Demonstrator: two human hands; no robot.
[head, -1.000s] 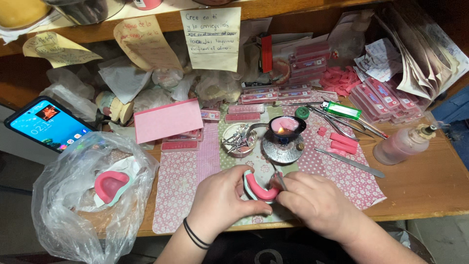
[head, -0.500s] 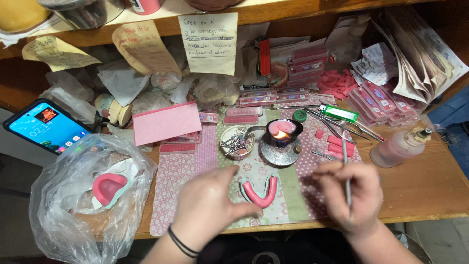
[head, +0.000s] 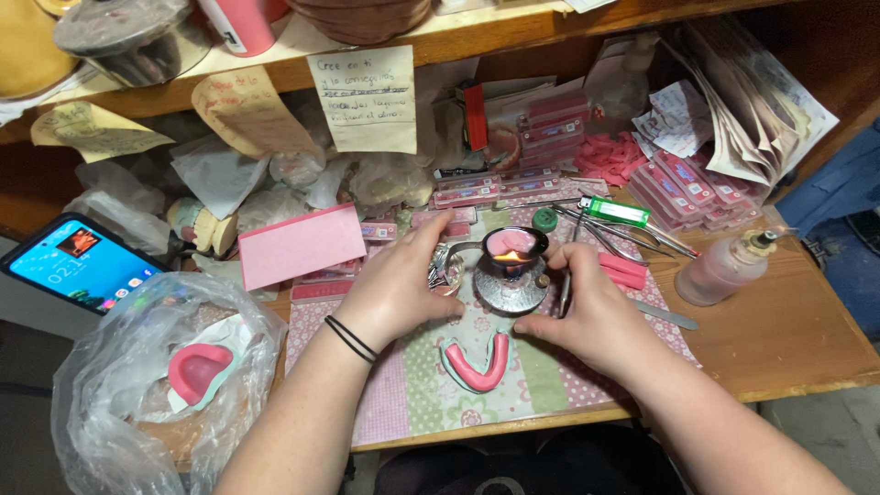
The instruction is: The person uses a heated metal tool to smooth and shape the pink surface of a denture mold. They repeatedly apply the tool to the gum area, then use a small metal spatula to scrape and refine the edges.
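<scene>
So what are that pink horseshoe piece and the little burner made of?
The pink horseshoe piece looks like wax: matte, opaque, softly rounded edges, though it could be plastic. The little burner seems to be metal: a grey, shiny, reflective base and cup, with a small flame under a pinkish mass.

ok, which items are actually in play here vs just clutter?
In play:
left hand holding a spoon of pink wax
lit burner
right hand with a thin metal tool
pink wax rim

Lying about:
phone
plastic bag
green lighter
bottle
</scene>
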